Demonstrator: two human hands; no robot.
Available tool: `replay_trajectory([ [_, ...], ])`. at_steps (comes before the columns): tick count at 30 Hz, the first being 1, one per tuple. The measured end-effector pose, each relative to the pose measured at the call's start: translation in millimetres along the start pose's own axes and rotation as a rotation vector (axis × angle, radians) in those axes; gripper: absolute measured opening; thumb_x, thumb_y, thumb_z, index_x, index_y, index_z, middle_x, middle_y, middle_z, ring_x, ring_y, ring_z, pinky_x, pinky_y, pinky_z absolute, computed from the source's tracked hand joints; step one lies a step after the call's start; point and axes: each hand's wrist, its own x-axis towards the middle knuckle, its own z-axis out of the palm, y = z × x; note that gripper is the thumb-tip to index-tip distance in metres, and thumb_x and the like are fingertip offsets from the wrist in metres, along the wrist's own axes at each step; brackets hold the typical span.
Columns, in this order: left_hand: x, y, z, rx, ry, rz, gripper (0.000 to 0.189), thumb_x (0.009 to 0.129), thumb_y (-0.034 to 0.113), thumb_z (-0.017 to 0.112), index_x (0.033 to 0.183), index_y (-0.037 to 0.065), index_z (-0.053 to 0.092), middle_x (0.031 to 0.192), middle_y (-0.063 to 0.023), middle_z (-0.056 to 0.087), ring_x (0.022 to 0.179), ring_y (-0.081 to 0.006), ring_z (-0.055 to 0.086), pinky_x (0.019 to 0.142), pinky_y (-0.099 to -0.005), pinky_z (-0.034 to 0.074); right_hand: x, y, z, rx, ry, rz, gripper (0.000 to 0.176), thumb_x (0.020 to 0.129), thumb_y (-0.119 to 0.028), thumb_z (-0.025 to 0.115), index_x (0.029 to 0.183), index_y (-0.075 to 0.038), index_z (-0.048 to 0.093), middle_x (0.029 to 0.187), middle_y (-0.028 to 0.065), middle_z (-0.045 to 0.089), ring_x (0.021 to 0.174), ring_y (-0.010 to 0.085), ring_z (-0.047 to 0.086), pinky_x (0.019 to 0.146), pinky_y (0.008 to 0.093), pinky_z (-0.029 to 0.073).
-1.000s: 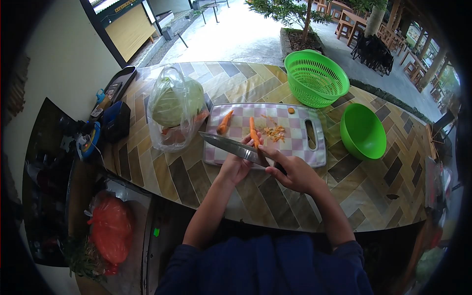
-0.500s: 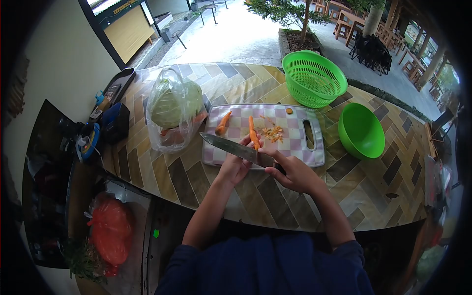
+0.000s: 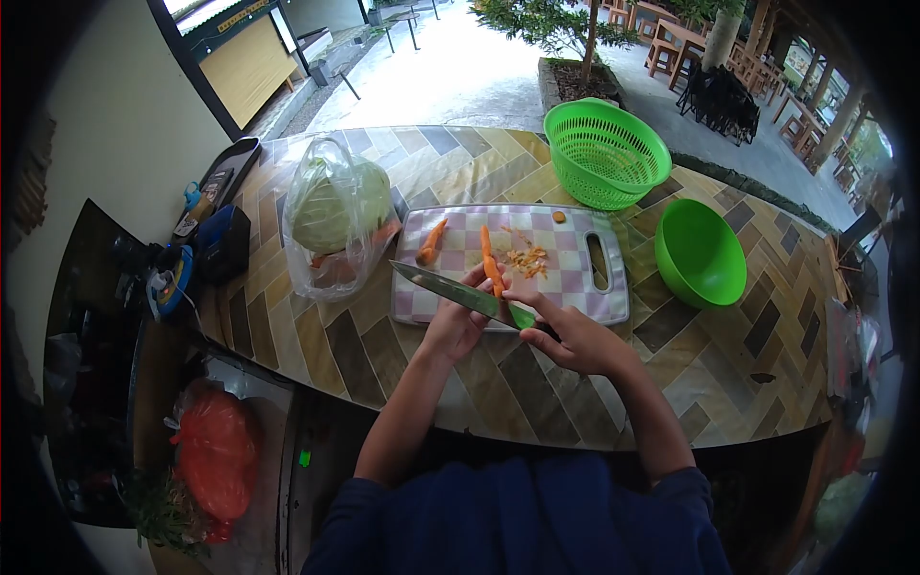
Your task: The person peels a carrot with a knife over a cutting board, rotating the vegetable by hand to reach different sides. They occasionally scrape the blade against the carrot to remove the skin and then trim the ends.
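My left hand is closed around the lower end of a long, slim carrot that points away from me over the cutting board. In my right hand is the handle of a large kitchen knife. Its blade slants up to the left, passing over my left hand and the near end of the carrot. Orange peelings lie on the checkered board right of the carrot. Another carrot piece rests at the board's left, and a small round slice near its far right corner.
A clear plastic bag with a cabbage stands left of the board. To the right are a green colander and a green bowl. Dark boxes and a tray line the table's left edge. A red bag sits lower left.
The view has shifted slightly. Both hands keep their hold on the carrot and the knife; the blade has tilted a little and now shows a green reflection near the handle.
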Motion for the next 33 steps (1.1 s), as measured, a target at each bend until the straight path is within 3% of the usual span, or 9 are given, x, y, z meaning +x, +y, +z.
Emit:
replay_trajectory([
  [22, -1, -1, 0, 0.009, -0.002, 0.002, 0.034, 0.089, 0.01, 0.049, 0.12, 0.0, 0.04, 0.106, -0.0077, 0.053, 0.097, -0.0135, 0.056, 0.077, -0.0221, 0.051, 6, 13, 8, -0.032, 0.045, 0.001, 0.041, 0.09, -0.028, 0.046, 0.126, -0.02, 0.028, 0.06, 0.0163, 0.053, 0.061, 0.0369, 0.055, 0.058, 0.0431, 0.038],
  [28, 1, 0, -4, 0.003, -0.054, -0.005, 0.035, 0.089, 0.01, 0.048, 0.121, 0.001, 0.04, 0.107, -0.0085, 0.053, 0.097, -0.0138, 0.056, 0.076, -0.0223, 0.051, 4, 12, 6, 0.105, 0.024, -0.031, 0.042, 0.09, -0.028, 0.045, 0.128, -0.02, 0.027, 0.063, 0.0168, 0.055, 0.064, 0.038, 0.056, 0.062, 0.0424, 0.039],
  [33, -1, 1, -1, 0.003, -0.024, 0.005, 0.035, 0.089, 0.011, 0.049, 0.122, 0.001, 0.04, 0.107, -0.0079, 0.053, 0.098, -0.0134, 0.056, 0.076, -0.0217, 0.05, 1, -1, -5, 0.087, -0.065, 0.057, 0.046, 0.091, -0.027, 0.044, 0.132, -0.019, 0.025, 0.064, 0.0167, 0.055, 0.065, 0.0377, 0.056, 0.064, 0.0417, 0.04],
])
